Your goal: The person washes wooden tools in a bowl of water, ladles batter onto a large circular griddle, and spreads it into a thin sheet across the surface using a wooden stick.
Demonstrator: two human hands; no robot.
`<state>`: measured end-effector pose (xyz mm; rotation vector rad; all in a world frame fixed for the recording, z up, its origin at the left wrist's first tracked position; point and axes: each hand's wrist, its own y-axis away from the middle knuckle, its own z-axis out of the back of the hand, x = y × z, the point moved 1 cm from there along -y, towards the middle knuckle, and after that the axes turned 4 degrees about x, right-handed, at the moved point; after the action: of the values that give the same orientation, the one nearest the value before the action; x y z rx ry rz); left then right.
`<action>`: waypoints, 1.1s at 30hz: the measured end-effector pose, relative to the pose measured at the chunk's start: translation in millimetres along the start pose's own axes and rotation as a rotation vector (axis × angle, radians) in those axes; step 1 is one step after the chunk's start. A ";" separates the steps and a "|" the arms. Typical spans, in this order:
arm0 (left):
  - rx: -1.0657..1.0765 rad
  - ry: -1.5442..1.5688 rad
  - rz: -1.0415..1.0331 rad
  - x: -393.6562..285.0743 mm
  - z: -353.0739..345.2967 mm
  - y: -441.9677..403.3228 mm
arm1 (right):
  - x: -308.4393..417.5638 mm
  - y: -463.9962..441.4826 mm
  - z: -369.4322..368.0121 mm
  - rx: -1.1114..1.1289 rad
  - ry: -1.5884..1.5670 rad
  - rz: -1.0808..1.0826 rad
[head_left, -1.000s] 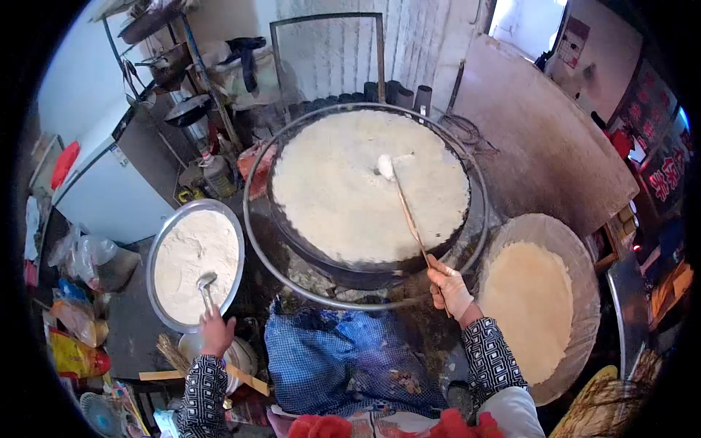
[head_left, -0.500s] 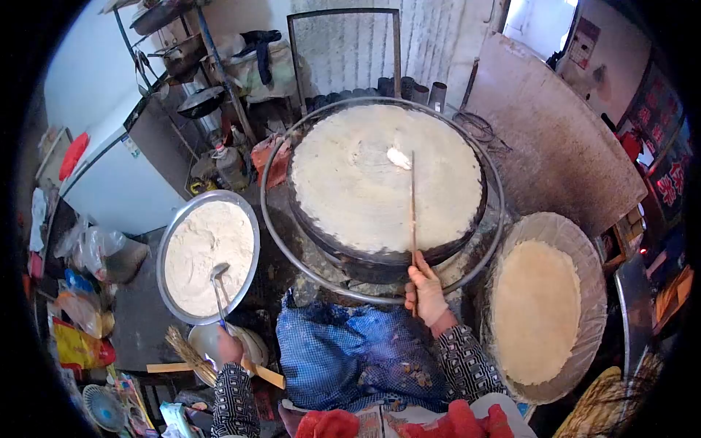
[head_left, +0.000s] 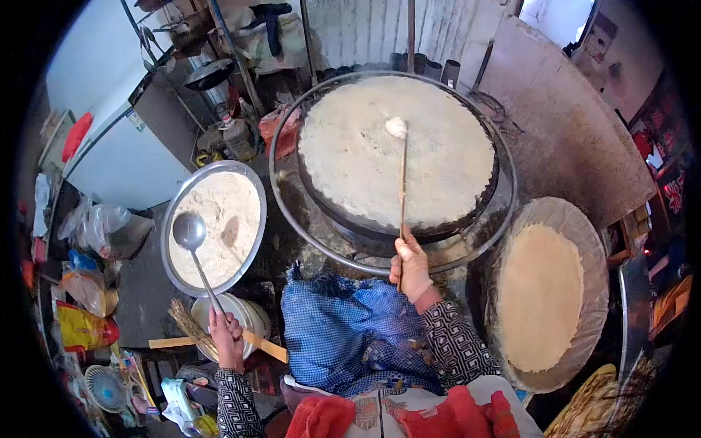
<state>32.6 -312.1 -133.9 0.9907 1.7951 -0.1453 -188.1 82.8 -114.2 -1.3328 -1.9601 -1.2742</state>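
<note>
Round griddle, dark-rimmed, far centre; covered by a thin, pale batter sheet, matte, ragged-edged.
Spreading stick, slim wood, its far end a white, batter-coated lump over the sheet's middle; the right hand holds its near end in a closed grip.
Metal ring, smooth tube, encircling the griddle.
Ladle, shiny metal, round bowl over the basin; the left hand is closed around its handle.
Basin, metal, left; contents pale and lumpy.
Bucket, pale, below the basin; straw brush, bristly, beside it.
Cloth, blue checked, crumpled, near centre.
Round tub, film-lined, right; flat tan sheets inside.
Changes since the earlier frame: ladle bowl lifted off the basin's contents; stick's coated end shifted against the sheet.
</note>
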 end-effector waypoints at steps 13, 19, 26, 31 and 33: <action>0.793 -0.280 0.263 43.8 -308.2 -30.6 | -17.2 57.7 -16.7 -0.037 -0.304 0.130; 0.856 -0.871 -0.257 109.7 -369.3 -96.7 | -37.5 59.5 -35.3 -0.005 -0.341 0.032; 0.850 -1.204 -0.479 122.9 -377.0 -70.0 | -46.1 14.0 -74.5 -0.027 -0.320 -0.091; 0.718 -0.648 0.267 105.0 -401.3 -15.9 | -53.3 -46.2 -86.9 -0.015 -0.505 -0.161; 0.711 -0.584 0.368 93.1 -411.8 -19.5 | -24.1 -28.5 -86.2 0.019 -0.294 -0.187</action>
<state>-290.0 -60.3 -28.1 1.5586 0.9997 -0.7928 -214.2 -6.9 -104.3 -1.4222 -2.3396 -1.1917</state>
